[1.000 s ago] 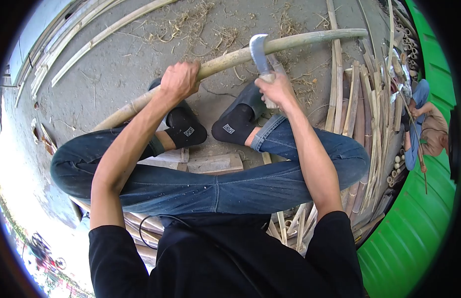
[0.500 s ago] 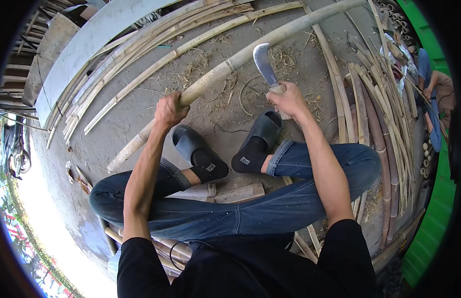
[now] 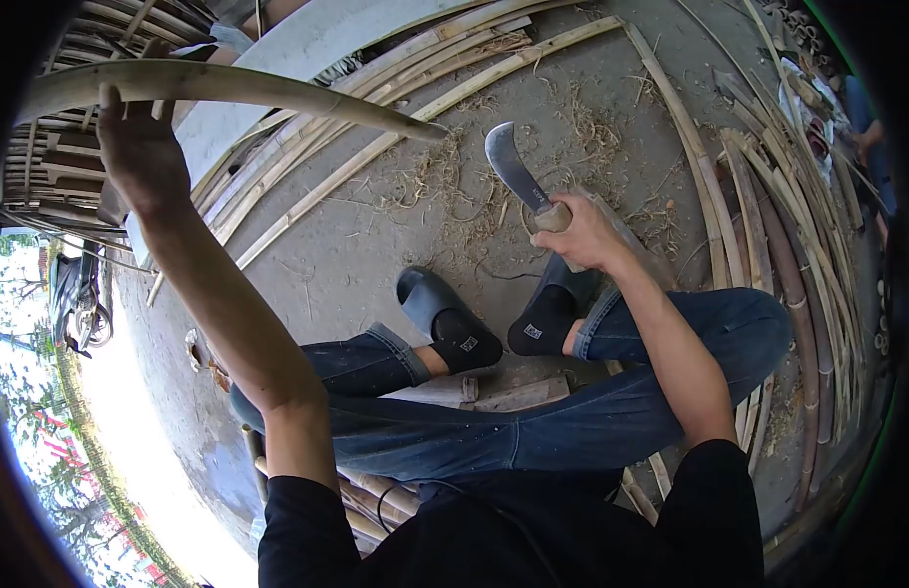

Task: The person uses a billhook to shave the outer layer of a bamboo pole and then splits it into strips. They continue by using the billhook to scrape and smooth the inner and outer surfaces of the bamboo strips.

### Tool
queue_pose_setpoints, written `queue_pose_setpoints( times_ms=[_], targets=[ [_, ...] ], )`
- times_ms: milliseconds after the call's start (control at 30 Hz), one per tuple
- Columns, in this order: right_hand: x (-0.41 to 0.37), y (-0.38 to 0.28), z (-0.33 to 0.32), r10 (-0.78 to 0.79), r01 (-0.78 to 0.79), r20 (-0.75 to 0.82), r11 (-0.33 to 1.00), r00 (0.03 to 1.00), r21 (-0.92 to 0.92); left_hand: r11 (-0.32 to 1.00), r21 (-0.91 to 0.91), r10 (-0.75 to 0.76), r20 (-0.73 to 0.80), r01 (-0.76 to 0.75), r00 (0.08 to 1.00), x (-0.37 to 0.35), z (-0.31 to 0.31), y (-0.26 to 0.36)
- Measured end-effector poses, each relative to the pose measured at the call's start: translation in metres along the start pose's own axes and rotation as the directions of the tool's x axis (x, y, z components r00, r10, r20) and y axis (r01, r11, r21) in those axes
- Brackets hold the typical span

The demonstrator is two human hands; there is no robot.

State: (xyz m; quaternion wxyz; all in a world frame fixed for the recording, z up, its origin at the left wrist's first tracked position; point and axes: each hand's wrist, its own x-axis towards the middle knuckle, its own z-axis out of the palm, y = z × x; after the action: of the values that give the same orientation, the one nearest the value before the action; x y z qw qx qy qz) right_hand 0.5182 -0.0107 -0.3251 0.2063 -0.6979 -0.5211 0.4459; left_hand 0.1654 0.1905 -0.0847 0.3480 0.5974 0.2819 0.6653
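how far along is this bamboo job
Done: shavings litter the ground and split strips lie along the far side. In hand: the left hand holds one pole up at the left; the right hand grips the knife, blade clear of it. Left: probably the poles stacked at the right.

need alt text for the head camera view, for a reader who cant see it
A seated person holds a long bamboo pole up in the left hand and grips a curved-bladed knife in the right hand. Their crossed legs, in jeans and black slippers, rest over concrete strewn with shavings, with split bamboo strips piled around.
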Motion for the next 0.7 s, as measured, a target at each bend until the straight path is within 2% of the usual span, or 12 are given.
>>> queue_pose_setpoints(
  times_ms=[67, 133, 200, 267, 300, 333, 367, 433, 533, 600, 667, 700],
  targets=[
    [-0.002, -0.004, 0.001, -0.006, 0.006, 0.0, 1.0, 1.0, 0.009, 0.962, -0.269, 0.047, -0.006, -0.047, 0.999, 0.021, -0.014, 0.028],
    [-0.003, -0.003, 0.003, 0.0, 0.0, -0.001, 1.0, 1.0, 0.019, 0.949, -0.218, 0.232, -0.007, -0.227, 0.973, 0.027, -0.021, 0.048],
    [0.0, 0.004, 0.008, -0.064, 0.065, -0.082, 0.998, 0.995, 0.0, 0.901, -0.354, 0.271, 0.007, -0.251, 0.963, 0.072, -0.096, 0.046],
    [0.006, 0.014, 0.015, -0.11, 0.109, -0.166, 0.994, 0.98, -0.016, 0.754, -0.624, 0.355, 0.123, -0.206, 0.927, 0.106, -0.168, 0.035],
    [0.007, 0.015, 0.016, -0.155, 0.151, -0.24, 0.988, 0.958, -0.035, 0.843, -0.399, 0.316, -0.174, -0.36, 0.933, 0.08, -0.133, 0.036],
    [0.007, 0.011, 0.013, -0.165, 0.161, -0.244, 0.986, 0.956, -0.037, 0.821, -0.433, 0.24, -0.327, -0.371, 0.914, 0.055, -0.107, 0.032],
    [0.006, 0.005, 0.008, -0.136, 0.142, -0.175, 0.99, 0.975, 0.023, 0.735, -0.556, 0.202, -0.368, -0.389, 0.908, 0.039, -0.11, 0.014],
    [0.006, -0.001, 0.002, -0.113, 0.12, -0.111, 0.991, 0.987, 0.062, 0.782, -0.463, 0.122, -0.543, -0.417, 0.831, 0.008, -0.097, -0.02],
    [0.002, 0.002, 0.005, -0.126, 0.132, -0.15, 0.991, 0.981, 0.027, 0.827, -0.477, 0.026, -0.497, -0.298, 0.868, -0.041, -0.081, -0.081],
    [0.001, 0.003, 0.012, -0.176, 0.189, -0.278, 0.982, 0.944, 0.019, 0.87, -0.469, -0.13, -0.519, -0.155, 0.845, -0.074, -0.054, -0.105],
    [-0.002, -0.007, 0.01, -0.151, 0.159, -0.193, 0.987, 0.97, 0.026, 0.877, -0.48, -0.217, -0.454, -0.032, 0.864, -0.11, -0.028, -0.117],
    [-0.001, -0.007, 0.013, -0.194, 0.202, -0.241, 0.979, 0.951, 0.006, 0.879, -0.476, -0.279, -0.473, 0.023, 0.836, -0.124, -0.013, -0.121]
  ],
)
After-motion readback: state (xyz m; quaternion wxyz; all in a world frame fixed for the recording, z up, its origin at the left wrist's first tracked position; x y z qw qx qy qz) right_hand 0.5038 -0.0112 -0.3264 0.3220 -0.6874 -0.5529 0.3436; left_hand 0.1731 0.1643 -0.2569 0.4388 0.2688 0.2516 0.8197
